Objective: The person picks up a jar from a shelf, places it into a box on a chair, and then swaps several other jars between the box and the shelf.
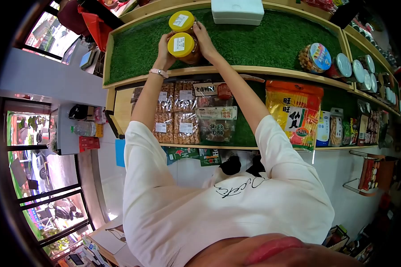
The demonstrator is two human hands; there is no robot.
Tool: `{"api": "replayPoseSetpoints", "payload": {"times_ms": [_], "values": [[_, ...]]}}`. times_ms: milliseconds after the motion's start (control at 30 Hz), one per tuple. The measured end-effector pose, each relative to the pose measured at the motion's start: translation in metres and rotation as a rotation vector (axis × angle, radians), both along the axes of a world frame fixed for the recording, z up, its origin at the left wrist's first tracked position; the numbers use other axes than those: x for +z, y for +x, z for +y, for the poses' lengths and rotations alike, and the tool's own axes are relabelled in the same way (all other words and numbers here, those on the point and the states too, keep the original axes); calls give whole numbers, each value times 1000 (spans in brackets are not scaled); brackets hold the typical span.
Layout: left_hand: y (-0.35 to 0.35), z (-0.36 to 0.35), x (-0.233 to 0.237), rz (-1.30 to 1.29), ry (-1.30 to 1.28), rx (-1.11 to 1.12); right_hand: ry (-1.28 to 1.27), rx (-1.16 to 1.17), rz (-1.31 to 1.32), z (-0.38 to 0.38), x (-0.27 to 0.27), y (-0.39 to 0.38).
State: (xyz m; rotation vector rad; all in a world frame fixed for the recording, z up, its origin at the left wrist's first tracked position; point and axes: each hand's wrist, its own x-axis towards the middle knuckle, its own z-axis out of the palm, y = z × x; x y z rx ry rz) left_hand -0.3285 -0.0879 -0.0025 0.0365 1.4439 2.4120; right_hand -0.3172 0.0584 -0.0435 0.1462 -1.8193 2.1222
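Both my hands reach up to the top shelf (263,42), which is lined with green turf. My left hand (163,51) and my right hand (205,40) clasp a jar with a yellow lid (182,45) from either side. A second yellow-lidded jar (181,21) stands right behind it, touching or nearly touching. A pale watch band sits on my left wrist (158,72). My sleeves are light pink.
A white box (237,11) rests at the back of the top shelf. Several lidded jars (316,57) lie on their sides at the right. The lower shelf holds clear snack bags (173,113) and an orange snack pack (294,113). Windows lie at the left.
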Motion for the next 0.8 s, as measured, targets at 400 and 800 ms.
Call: {"api": "replayPoseSetpoints", "payload": {"times_ms": [400, 800], "values": [[3, 16, -19, -40, -10, -20, -100, -22, 34, 11, -9, 22], [57, -8, -27, 310, -4, 154, -28, 56, -155, 78, 25, 112]]}}
